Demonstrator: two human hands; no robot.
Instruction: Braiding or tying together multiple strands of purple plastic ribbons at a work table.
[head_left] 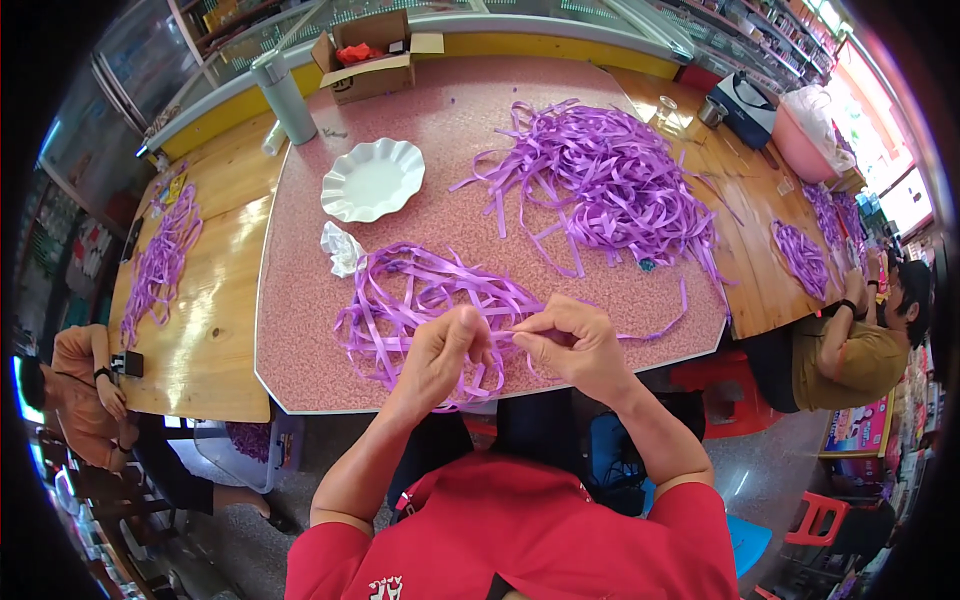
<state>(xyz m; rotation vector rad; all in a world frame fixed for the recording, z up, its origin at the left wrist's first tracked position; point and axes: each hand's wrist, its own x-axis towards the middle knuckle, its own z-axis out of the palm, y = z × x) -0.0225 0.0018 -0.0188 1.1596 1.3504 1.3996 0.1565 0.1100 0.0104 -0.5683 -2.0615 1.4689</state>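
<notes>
My right hand [570, 340] pinches a purple ribbon [515, 335] between thumb and fingertips. My left hand [445, 350] is curled just to its left, and I cannot tell whether it grips the ribbon too. Both are over the near side of the pink tabletop [300, 330], my forearms crossing its near edge. Under them a loose pile of ribbons [400, 285] spreads to that edge. Open surface runs along the left edge and right of my right hand, where one strand trails. Farther right, a bigger purple heap [620, 185] reaches the right edge; a white scalloped bowl [373, 180] sits far left.
</notes>
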